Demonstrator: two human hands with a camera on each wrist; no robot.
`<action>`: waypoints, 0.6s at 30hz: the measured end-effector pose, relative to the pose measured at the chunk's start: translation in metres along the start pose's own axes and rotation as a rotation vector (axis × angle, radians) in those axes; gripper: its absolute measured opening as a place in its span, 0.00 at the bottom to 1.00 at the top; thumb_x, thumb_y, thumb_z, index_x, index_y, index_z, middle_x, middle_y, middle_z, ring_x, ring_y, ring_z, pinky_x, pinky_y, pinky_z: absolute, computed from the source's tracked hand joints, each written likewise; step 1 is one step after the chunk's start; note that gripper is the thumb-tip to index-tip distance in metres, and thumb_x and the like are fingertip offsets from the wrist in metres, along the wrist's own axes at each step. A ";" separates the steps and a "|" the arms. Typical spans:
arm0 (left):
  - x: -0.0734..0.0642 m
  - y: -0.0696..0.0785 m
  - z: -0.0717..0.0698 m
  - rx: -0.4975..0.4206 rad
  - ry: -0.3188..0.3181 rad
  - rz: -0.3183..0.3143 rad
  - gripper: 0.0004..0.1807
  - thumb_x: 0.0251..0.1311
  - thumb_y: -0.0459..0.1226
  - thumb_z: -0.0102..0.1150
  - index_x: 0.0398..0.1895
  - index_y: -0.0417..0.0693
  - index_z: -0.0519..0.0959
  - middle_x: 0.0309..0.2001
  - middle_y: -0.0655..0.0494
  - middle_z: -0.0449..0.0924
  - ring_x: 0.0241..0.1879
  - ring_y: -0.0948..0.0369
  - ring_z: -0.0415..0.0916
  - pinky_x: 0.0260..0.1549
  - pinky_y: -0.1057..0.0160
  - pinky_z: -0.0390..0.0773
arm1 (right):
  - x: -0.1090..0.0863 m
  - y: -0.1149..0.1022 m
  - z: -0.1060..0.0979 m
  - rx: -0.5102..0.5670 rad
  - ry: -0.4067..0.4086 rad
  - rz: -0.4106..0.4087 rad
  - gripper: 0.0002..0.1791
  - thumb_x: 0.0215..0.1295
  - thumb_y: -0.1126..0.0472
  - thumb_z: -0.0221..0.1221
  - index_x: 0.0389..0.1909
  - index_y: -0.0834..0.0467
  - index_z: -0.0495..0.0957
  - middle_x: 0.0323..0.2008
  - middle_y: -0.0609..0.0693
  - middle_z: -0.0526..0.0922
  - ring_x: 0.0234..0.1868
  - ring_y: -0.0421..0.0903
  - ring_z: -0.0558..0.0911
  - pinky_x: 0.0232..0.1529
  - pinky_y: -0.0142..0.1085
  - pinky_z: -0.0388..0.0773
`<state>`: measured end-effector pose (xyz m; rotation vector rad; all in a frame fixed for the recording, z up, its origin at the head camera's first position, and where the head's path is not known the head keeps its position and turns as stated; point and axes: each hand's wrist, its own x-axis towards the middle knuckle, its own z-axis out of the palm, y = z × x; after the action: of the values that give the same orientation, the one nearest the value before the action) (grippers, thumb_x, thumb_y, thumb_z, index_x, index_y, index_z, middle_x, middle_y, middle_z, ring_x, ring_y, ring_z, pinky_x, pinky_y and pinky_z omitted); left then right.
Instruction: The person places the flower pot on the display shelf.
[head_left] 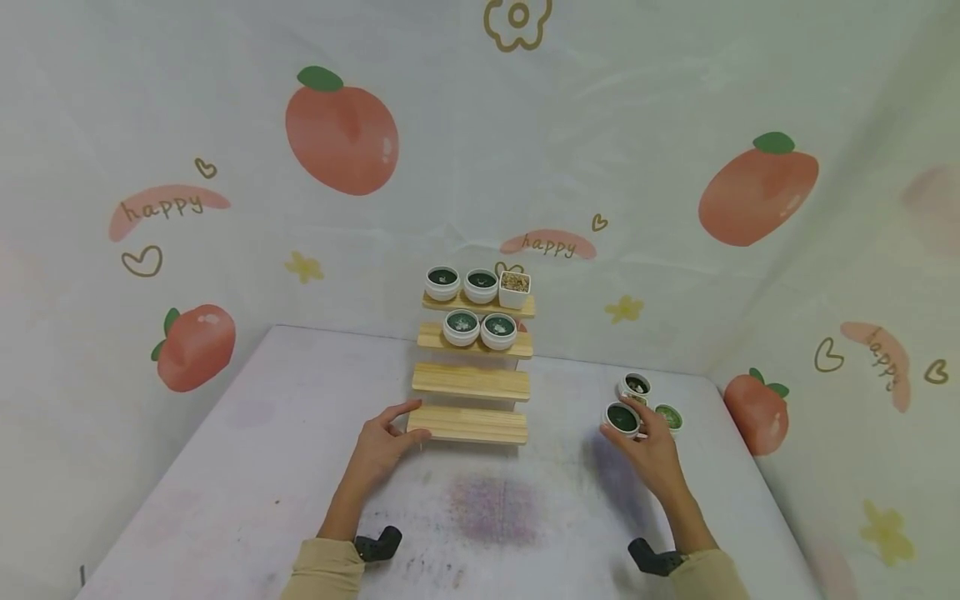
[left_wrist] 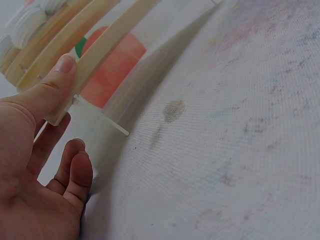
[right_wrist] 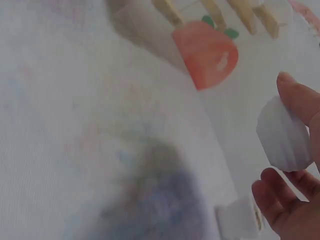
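Observation:
A tiered display stand with several pale wooden shelves point(head_left: 468, 423) stands mid-table. My left hand point(head_left: 381, 452) grips the left end of its lowest shelf, thumb over the plank's front and a finger beneath, as the left wrist view shows. My right hand point(head_left: 654, 457) holds a small round white pot point(head_left: 621, 419) with a dark green filling, pinched between thumb and fingers. Ribbed white sides of this pot point(right_wrist: 283, 136) show in the right wrist view. Close beyond that hand are another dark-filled pot point(head_left: 635, 384) and a light-green-filled one point(head_left: 669, 417).
On the top shelf sit two round dark-filled pots point(head_left: 442, 283) and a square white pot point(head_left: 514, 290) with a tan grainy filling. Two more round pots point(head_left: 461, 327) occupy the shelf below. A printed cloth backdrop point(head_left: 645, 108) rises behind the white table point(head_left: 300, 467).

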<state>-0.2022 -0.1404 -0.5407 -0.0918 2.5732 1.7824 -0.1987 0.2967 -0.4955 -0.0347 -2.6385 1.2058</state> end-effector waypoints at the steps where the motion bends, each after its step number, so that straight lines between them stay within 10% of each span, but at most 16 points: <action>1: 0.000 0.000 0.000 -0.003 0.000 0.000 0.34 0.50 0.53 0.78 0.63 0.67 0.80 0.15 0.60 0.67 0.14 0.64 0.58 0.16 0.67 0.63 | 0.002 -0.004 0.002 0.011 -0.007 -0.017 0.37 0.58 0.56 0.75 0.69 0.57 0.74 0.59 0.62 0.75 0.46 0.48 0.77 0.41 0.25 0.75; 18: 0.001 -0.001 0.000 0.009 -0.006 -0.006 0.35 0.50 0.54 0.78 0.64 0.66 0.80 0.14 0.61 0.66 0.14 0.64 0.57 0.16 0.67 0.62 | 0.013 -0.080 0.042 0.204 -0.120 -0.065 0.40 0.59 0.58 0.74 0.67 0.63 0.65 0.57 0.58 0.74 0.48 0.48 0.75 0.43 0.27 0.75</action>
<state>-0.2035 -0.1406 -0.5414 -0.0935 2.5740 1.7662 -0.2150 0.2140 -0.4594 0.1630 -2.5775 1.4903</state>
